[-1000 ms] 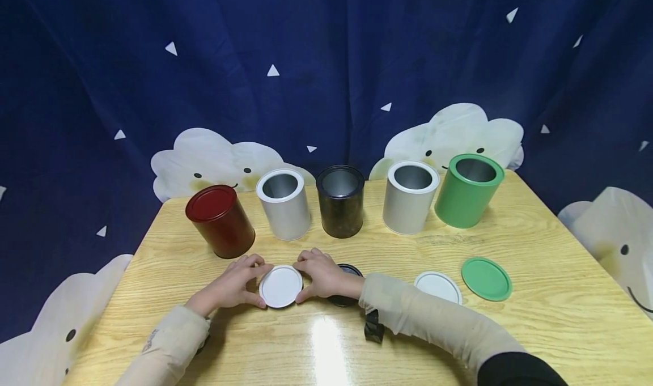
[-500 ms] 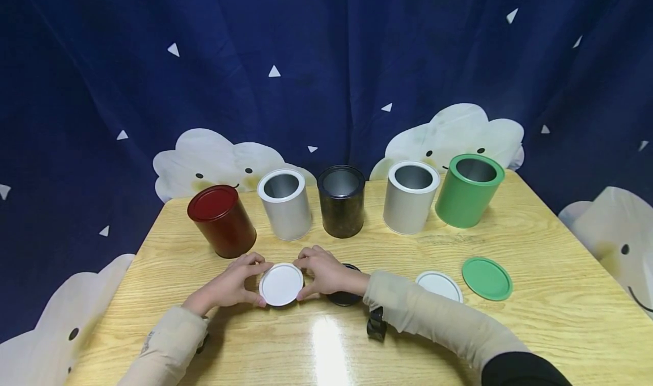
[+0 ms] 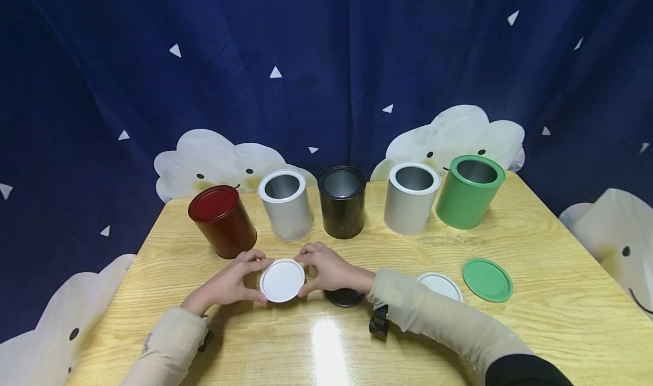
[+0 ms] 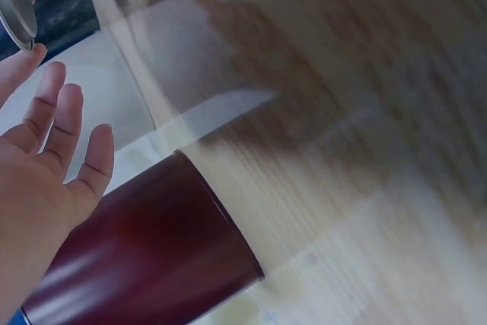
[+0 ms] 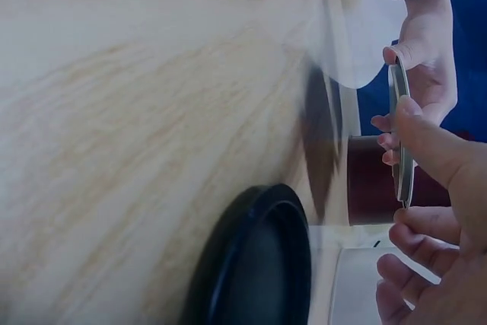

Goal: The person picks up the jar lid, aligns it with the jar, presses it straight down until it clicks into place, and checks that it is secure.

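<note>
A round white lid (image 3: 282,280) is held between both hands. My left hand (image 3: 236,281) grips its left edge with thumb and fingers, while my right hand (image 3: 330,270) grips the right edge. In the right wrist view the lid (image 5: 401,142) is raised off the table, with a dark shadow on the wood beneath. Only a slice of the lid (image 4: 21,9) shows at the corner of the left wrist view, at the fingertips. A black lid (image 3: 344,298) lies under my right wrist, partly covered by it. Behind the hands stands a silver-white can (image 3: 291,216), uncovered.
A dark red can (image 3: 232,227) with its lid on stands at left. An open black can (image 3: 343,216), another open white can (image 3: 408,213) and an open green can (image 3: 461,204) continue the row. A second white lid (image 3: 441,285) and a green lid (image 3: 487,280) lie at right.
Both hands have moved slightly up and away in the head view, taking the white lid with them. More of the black lid's near side now shows below my right wrist.
</note>
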`<act>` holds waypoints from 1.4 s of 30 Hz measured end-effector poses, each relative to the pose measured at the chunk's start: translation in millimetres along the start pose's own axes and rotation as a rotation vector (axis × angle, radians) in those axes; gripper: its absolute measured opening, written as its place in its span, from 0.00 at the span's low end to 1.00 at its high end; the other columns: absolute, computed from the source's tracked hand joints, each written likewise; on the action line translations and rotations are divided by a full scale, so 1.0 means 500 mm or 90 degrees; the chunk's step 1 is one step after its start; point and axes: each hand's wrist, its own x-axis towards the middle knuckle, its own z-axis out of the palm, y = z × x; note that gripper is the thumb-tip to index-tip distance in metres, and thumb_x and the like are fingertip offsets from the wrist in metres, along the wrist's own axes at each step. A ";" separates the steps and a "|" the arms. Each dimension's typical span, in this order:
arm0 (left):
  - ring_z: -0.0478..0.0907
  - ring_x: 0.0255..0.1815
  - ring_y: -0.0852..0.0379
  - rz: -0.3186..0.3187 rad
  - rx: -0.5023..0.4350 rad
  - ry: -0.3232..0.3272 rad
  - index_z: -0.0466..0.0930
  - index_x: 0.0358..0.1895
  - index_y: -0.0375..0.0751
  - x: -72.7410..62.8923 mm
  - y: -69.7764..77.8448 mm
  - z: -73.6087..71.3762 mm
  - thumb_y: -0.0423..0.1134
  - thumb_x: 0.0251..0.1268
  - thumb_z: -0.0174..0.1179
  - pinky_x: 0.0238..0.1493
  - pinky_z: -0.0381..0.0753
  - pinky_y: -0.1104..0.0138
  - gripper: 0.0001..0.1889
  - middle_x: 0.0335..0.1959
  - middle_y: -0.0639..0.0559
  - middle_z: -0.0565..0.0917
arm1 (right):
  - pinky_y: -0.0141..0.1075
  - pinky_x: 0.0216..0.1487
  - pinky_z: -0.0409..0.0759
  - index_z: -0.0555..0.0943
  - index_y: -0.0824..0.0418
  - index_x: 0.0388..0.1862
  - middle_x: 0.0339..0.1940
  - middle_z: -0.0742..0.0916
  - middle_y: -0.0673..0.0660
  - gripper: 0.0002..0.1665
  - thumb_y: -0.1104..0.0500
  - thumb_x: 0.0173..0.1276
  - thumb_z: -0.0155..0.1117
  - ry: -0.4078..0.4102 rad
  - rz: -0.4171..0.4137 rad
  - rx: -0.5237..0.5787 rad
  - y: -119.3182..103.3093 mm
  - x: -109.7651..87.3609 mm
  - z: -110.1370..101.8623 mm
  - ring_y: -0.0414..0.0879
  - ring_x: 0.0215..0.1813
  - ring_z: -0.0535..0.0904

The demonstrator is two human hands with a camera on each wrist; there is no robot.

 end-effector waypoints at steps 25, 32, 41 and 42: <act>0.65 0.51 0.48 0.032 -0.035 0.089 0.76 0.54 0.36 0.014 0.015 -0.032 0.41 0.33 0.76 0.48 0.67 0.50 0.36 0.48 0.48 0.71 | 0.39 0.51 0.69 0.75 0.63 0.57 0.48 0.77 0.55 0.41 0.48 0.44 0.75 0.056 -0.027 0.082 0.006 0.001 -0.049 0.48 0.51 0.70; 0.65 0.53 0.49 0.020 -0.048 0.092 0.75 0.54 0.36 0.019 0.029 -0.046 0.39 0.34 0.76 0.49 0.68 0.48 0.36 0.50 0.47 0.71 | 0.39 0.50 0.69 0.75 0.61 0.57 0.47 0.77 0.54 0.40 0.48 0.44 0.76 0.072 -0.042 0.082 0.005 0.002 -0.064 0.47 0.50 0.71; 0.67 0.53 0.51 0.001 -0.092 0.122 0.74 0.56 0.36 0.023 0.042 -0.059 0.37 0.35 0.76 0.48 0.71 0.50 0.36 0.50 0.48 0.72 | 0.41 0.52 0.69 0.76 0.63 0.56 0.49 0.77 0.56 0.40 0.50 0.43 0.76 0.094 -0.065 0.089 0.006 0.007 -0.086 0.49 0.51 0.71; 0.67 0.53 0.52 -0.001 -0.095 0.131 0.74 0.55 0.35 0.023 0.044 -0.059 0.36 0.34 0.76 0.48 0.72 0.52 0.36 0.49 0.48 0.73 | 0.41 0.52 0.69 0.76 0.63 0.56 0.49 0.77 0.56 0.40 0.50 0.43 0.76 0.098 -0.068 0.091 0.007 0.007 -0.088 0.49 0.51 0.71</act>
